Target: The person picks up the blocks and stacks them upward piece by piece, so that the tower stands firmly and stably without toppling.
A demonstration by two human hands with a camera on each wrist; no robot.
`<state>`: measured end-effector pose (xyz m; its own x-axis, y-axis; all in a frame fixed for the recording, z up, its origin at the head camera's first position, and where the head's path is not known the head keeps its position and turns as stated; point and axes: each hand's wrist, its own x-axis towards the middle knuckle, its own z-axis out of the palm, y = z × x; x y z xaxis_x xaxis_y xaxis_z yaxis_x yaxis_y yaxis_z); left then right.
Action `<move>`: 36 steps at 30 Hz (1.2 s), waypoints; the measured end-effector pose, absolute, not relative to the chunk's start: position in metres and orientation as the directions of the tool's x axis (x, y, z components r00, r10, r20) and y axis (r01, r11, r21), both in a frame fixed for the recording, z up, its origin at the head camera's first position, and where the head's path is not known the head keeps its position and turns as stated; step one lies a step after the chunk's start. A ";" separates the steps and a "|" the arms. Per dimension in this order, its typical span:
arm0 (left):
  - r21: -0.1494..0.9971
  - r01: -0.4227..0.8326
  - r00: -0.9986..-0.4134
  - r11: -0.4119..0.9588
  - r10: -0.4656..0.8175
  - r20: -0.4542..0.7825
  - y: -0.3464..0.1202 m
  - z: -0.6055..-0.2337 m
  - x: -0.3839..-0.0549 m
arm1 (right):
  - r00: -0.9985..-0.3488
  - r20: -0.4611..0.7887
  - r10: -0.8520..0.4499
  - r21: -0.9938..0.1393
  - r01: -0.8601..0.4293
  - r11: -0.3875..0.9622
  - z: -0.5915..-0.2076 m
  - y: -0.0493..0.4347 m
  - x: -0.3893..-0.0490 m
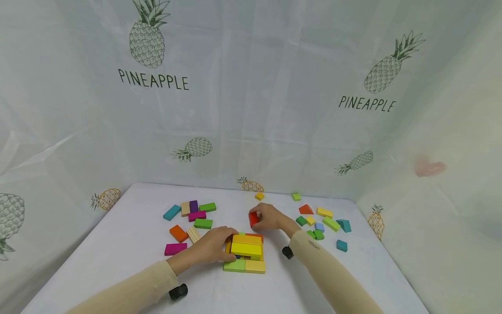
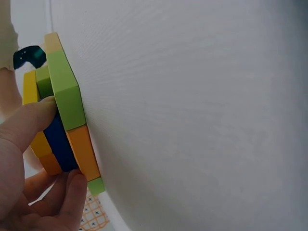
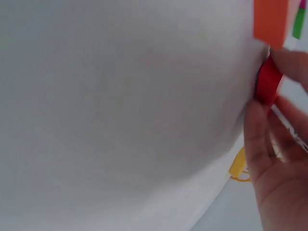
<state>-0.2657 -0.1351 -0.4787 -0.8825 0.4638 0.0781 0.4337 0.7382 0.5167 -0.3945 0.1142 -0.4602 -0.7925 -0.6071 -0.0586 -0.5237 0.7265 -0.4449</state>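
A low layered stack of coloured wooden blocks stands mid-table, with a yellow block [image 1: 246, 250] on top and a light green block [image 1: 234, 266] at its front left. My left hand [image 1: 213, 245] grips the stack's left side, thumb at the front and fingers at the back. The left wrist view shows a dark blue block [image 2: 61, 144] between thumb and fingers, above an orange block [image 2: 84, 151]. Just behind the stack, my right hand [image 1: 269, 217] pinches a red block [image 1: 253, 219] with thumb and fingers. In the right wrist view, the red block [image 3: 268, 83] is at the table surface.
Loose blocks lie left of the stack, among them an orange one [image 1: 178, 233], a magenta one [image 1: 175, 249] and a teal one [image 1: 172, 212]. More are scattered right, including a red triangle [image 1: 306, 209] and a teal block [image 1: 342, 245]. A pineapple-print curtain [image 1: 251, 109] hangs behind the table.
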 end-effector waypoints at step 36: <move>0.514 0.448 -0.877 0.731 0.471 0.094 -0.136 -0.481 -0.266 | -0.774 0.156 -0.613 -0.550 -0.584 0.597 -0.454 0.129 -0.278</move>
<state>-0.2658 -0.1363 -0.4813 -0.8771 0.4710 0.0940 0.4479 0.7315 0.5141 -0.2777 0.1291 -0.4544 -0.7743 -0.6134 0.1557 -0.5836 0.5970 -0.5504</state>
